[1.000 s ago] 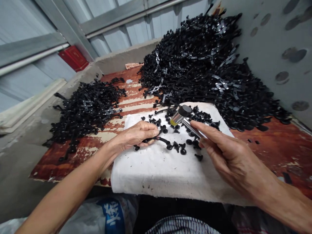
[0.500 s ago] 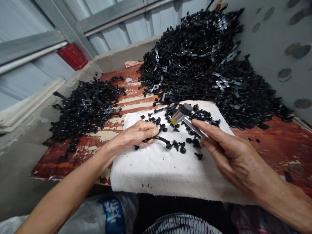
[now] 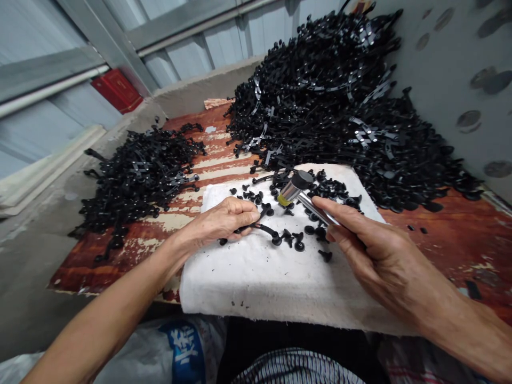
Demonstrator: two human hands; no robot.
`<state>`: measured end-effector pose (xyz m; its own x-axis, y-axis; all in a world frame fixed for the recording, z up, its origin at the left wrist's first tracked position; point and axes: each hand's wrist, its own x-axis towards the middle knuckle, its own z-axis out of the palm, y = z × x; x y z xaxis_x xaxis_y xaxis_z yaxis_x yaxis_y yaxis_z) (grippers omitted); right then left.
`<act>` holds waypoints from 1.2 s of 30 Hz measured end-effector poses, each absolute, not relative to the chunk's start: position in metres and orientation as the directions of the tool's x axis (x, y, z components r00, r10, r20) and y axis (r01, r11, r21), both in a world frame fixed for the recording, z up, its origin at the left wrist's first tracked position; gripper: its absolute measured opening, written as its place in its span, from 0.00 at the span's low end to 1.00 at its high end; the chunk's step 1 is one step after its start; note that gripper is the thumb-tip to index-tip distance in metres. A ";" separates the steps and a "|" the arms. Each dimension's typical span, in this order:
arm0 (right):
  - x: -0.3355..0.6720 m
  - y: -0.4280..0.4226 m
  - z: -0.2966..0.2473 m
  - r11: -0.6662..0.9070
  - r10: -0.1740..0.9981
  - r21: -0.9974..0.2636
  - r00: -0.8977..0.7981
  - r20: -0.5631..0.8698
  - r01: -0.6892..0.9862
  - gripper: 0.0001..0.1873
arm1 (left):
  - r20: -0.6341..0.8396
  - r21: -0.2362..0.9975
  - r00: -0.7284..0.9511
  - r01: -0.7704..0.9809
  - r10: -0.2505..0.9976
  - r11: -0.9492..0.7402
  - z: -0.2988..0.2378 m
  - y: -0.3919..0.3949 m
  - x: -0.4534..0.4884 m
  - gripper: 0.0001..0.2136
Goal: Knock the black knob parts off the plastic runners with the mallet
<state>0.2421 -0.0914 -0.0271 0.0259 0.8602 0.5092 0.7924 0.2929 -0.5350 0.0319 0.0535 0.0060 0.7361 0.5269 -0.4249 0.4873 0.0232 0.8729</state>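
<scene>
A black jointed part juts from the closed fingers of a worker's left hand, near the center of the frame, while the right hand, right of center, grips the handle of a short hammer, its head, black at one end and yellow at the other, poised above and beyond the part. A swing from here could land on the left thumb, which sits close to the part's exposed arm, or glance off if the part rolls on the soft white cloth below; a wide stroke could also scatter the loose black pieces strewn across the middle of the frame. By count: two hands, one hammer, one cloth and apparently one part in the grip, though the fingers hide some of it; the loose pieces overlap too much to tally. Two heaps rise from the worn reddish surface, a smaller heap at left and a larger heap at upper right, both beyond counting, with one red box at upper left
</scene>
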 end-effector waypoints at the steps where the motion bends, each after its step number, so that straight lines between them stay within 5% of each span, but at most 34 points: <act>1: 0.242 -0.091 -0.027 0.294 0.860 -0.536 0.026 0.510 0.791 0.21 | -0.427 0.870 0.736 0.493 0.526 0.018 0.006 0.053 0.032 0.14; 14: 0.233 -0.083 -0.015 0.358 0.835 -0.472 -0.050 0.549 0.806 0.28 | -0.470 0.778 0.765 0.595 0.441 -0.203 0.011 0.072 0.032 0.16; 21: 0.232 -0.078 -0.012 0.299 0.895 -0.349 -0.134 0.426 0.888 0.28 | -0.485 0.805 0.777 0.576 0.401 -0.143 0.013 0.077 0.034 0.16; 25: 0.231 -0.080 -0.008 0.365 0.835 -0.377 -0.120 0.537 0.851 0.28 | -0.483 0.792 0.784 0.581 0.391 -0.186 0.016 0.076 0.035 0.17; 30: 0.234 -0.076 -0.010 0.302 0.876 -0.202 -0.188 0.444 0.932 0.29 | -0.474 0.807 0.787 0.568 0.394 -0.163 0.015 0.077 0.035 0.18; 36: 0.234 -0.081 0.003 0.374 0.812 -0.389 -0.095 0.576 0.842 0.29 | -0.469 0.781 0.782 0.584 0.410 -0.221 0.014 0.077 0.032 0.17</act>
